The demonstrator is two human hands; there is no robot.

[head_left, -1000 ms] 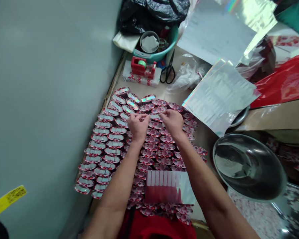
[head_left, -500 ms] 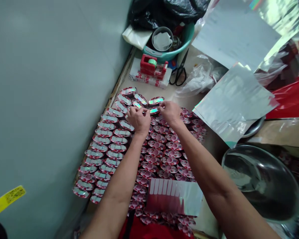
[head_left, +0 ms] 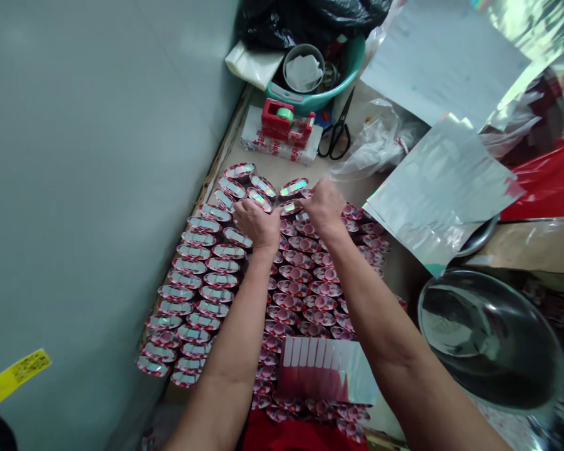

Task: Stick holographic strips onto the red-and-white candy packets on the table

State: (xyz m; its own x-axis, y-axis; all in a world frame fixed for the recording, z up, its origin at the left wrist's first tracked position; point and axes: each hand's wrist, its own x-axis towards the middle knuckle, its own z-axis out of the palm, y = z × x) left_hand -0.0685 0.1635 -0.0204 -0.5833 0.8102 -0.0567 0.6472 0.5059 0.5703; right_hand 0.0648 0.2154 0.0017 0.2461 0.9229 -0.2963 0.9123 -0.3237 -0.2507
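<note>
My left hand (head_left: 258, 227), its fingers curled and its thumb pointing right, is at the left end of a shiny holographic sticker (head_left: 289, 208). This sticker lies on an oval red-patterned container between my hands. At its right end is my right hand (head_left: 325, 203), fingers closed and slightly blurred. Another oval container with a holographic strip (head_left: 294, 187) sits just beyond. To the left stand rows of ovals with silvery strips (head_left: 193, 252); below my hands, rows show pink round centres (head_left: 295, 274). A partly used sticker sheet (head_left: 361, 376) rests on the nearest rows.
A red tape dispenser (head_left: 287, 122), black scissors (head_left: 337, 134) and a teal basin (head_left: 322, 97) are at the back. Silvery sheets (head_left: 444, 188) and a large metal bowl (head_left: 491, 338) are on the right. A pale wall (head_left: 103, 156) borders the left.
My thumbs have come down onto the sticker's ends, and my right fingers have lifted slightly. The view has shifted a little.
</note>
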